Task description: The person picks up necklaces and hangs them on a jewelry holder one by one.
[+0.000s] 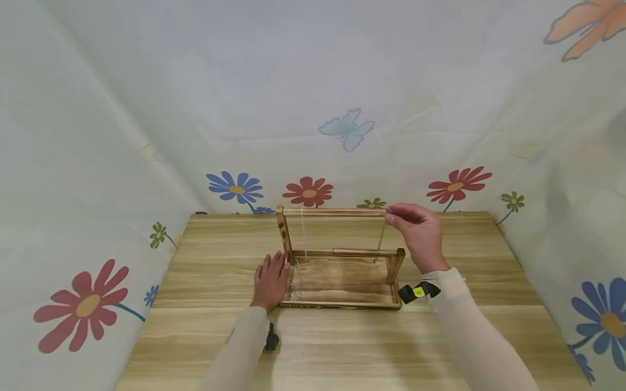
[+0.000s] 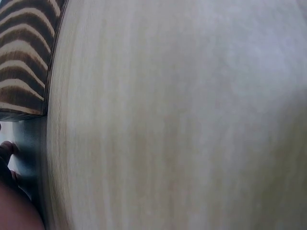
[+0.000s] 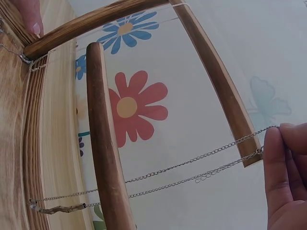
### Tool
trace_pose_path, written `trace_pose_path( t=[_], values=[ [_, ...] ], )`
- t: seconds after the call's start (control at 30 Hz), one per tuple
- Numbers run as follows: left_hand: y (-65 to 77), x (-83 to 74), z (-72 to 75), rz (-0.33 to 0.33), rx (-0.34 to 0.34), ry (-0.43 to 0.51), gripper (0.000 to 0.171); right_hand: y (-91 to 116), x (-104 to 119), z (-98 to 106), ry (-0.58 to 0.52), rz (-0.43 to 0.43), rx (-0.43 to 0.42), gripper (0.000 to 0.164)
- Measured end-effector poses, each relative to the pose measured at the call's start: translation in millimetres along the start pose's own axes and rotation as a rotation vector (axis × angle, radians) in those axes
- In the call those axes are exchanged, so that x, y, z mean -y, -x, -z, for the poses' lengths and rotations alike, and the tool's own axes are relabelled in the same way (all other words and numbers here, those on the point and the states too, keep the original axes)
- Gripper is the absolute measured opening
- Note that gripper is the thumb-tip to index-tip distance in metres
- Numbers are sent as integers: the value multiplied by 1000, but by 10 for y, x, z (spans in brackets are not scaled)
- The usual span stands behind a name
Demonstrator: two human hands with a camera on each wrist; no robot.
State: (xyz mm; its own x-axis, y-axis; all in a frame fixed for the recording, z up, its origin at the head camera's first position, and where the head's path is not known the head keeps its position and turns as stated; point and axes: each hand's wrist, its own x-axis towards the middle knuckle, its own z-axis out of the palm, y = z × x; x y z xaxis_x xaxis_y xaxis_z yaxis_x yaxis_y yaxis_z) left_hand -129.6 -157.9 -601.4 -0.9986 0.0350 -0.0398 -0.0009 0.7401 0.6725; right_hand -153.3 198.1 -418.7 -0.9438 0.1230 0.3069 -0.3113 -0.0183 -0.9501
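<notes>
A brown wooden jewellery stand [image 1: 342, 305] has a tray base, a high bar [image 1: 337, 212] and a lower bar [image 1: 362, 252]. My right hand [image 1: 421, 233] is at the free right end of the high bar, thumb and fingertips pinching a thin silver chain necklace [image 3: 199, 155]. The chain runs down past the lower bar to a small twisted bar pendant [image 3: 60, 209]. Flat against the stand's left side rests my left hand [image 1: 270, 279], fingers extended. A pale thin strand [image 1: 304, 228] hangs from the high bar's left part, above another silver chain [image 1: 297, 277].
The stand is on a wood-grain table [image 1: 210, 244]. White sheeting [image 1: 274, 81] printed with flowers and butterflies rises behind and on both sides. Dark devices are strapped to both wrists, the right one [image 1: 418, 292] with a yellow label.
</notes>
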Motion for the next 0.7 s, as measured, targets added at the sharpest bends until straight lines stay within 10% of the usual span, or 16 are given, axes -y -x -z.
trace_pose_path(
  t=[0.7],
  values=[
    [43,-33,46,9,10,-18,58,-94,26,68,-19,-71,48,30]
  ],
)
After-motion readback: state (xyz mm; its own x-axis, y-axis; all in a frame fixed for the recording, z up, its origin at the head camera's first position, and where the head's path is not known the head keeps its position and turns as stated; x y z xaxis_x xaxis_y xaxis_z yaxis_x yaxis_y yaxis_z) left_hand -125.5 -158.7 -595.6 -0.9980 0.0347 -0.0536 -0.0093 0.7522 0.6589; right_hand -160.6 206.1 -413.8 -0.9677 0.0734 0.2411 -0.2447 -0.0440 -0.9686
